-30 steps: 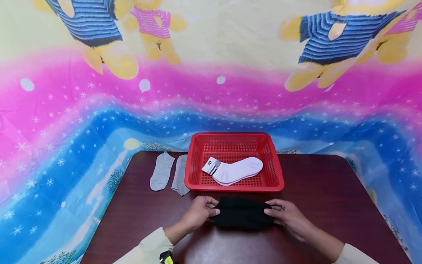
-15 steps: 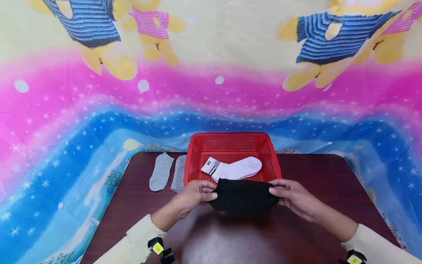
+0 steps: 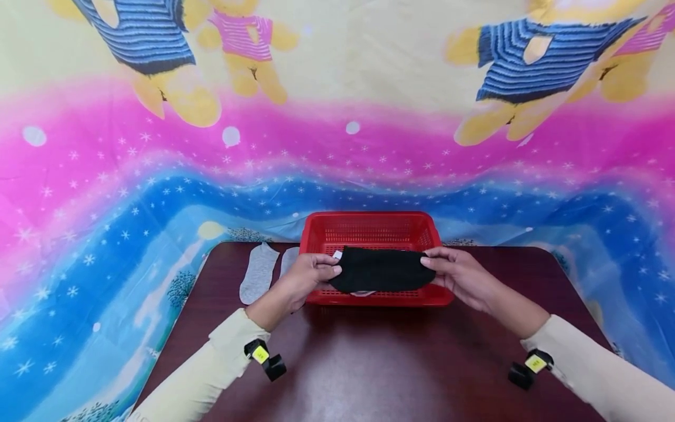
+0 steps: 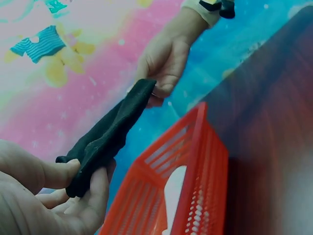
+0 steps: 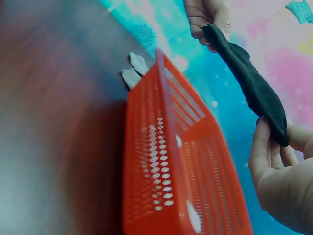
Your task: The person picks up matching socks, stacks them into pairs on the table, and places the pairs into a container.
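A black sock is stretched level above the red basket, and I cannot tell if it is one sock or a stacked pair. My left hand pinches its left end between thumb and fingers. At the opposite end, my right hand pinches it in the same way. White socks lie inside the basket, mostly hidden behind the black one in the head view. In the right wrist view the black sock hangs beyond the basket's rim, apart from it.
Left of the basket lie two grey socks, one in plain sight and the other partly covered by the left hand. The dark wooden table has rounded far corners. A printed cloth hangs behind it.
Both hands have lifted the black sock and carried it forward, from in front of the basket to over it. The white socks are now largely covered from view.
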Demonstrator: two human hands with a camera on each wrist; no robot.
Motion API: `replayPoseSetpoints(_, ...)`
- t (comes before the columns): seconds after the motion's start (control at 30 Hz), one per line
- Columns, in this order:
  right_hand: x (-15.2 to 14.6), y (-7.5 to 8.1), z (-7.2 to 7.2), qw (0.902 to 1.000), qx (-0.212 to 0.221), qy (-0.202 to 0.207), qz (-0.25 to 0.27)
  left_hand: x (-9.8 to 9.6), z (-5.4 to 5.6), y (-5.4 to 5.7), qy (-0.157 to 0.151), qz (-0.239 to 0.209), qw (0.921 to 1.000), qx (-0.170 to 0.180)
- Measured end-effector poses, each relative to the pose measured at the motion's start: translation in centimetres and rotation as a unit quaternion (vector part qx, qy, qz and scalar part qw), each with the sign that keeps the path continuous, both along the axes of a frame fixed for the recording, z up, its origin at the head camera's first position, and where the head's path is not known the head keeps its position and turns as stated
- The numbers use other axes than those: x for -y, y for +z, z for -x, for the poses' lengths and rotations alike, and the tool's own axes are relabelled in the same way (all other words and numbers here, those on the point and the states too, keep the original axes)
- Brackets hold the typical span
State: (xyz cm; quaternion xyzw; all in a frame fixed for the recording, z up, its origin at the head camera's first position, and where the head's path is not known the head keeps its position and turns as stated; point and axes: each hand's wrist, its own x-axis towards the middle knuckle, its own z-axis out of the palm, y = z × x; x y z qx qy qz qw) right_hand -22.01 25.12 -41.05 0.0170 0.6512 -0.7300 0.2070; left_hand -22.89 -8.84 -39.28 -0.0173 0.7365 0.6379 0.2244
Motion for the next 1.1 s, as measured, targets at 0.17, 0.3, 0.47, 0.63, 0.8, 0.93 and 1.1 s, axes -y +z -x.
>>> replayPoseSetpoints(0.17, 0.7, 0.6, 1.8, 0.9992, -0.017, -0.014, -0.034, -0.4, 1.7, 0.2, 0.031, 0.023, 0.9993, 0.004)
replayPoseSetpoints(0.3, 0.8, 0.4, 3.0, 0.9981, -0.03, -0.017, -0.051, -0.6, 2.8, 0.0, 0.043, 0.044, 0.9981, 0.002)
replayPoseSetpoints(0.47, 1.1, -0.5, 4.3, 0.996, -0.041, -0.022, -0.077, -0.9, 4.0, -0.7, 0.055, 0.068, 0.9962, 0.004)
replayPoseSetpoints(0.63, 1.6, -1.9, 5.5, 0.9875, -0.066, -0.038, -0.138, -1.5, 5.3, -2.5, 0.074, 0.069, 0.9948, 0.001)
replayPoseSetpoints(0.8, 2.4, -3.3, 6.7, 0.9806, -0.067, -0.055, -0.176, -2.2, 6.4, -4.4, 0.092, 0.085, 0.9918, -0.026)
replayPoseSetpoints(0.93, 2.9, -4.3, 7.3, 0.975, -0.062, -0.06, -0.205, -2.7, 7.0, -5.5, 0.085, 0.144, 0.9838, -0.065)
replayPoseSetpoints(1.1, 3.3, -5.6, 8.0, 0.962, -0.073, -0.065, -0.255, -3.2, 7.5, -6.5, 0.077, 0.232, 0.9654, -0.09)
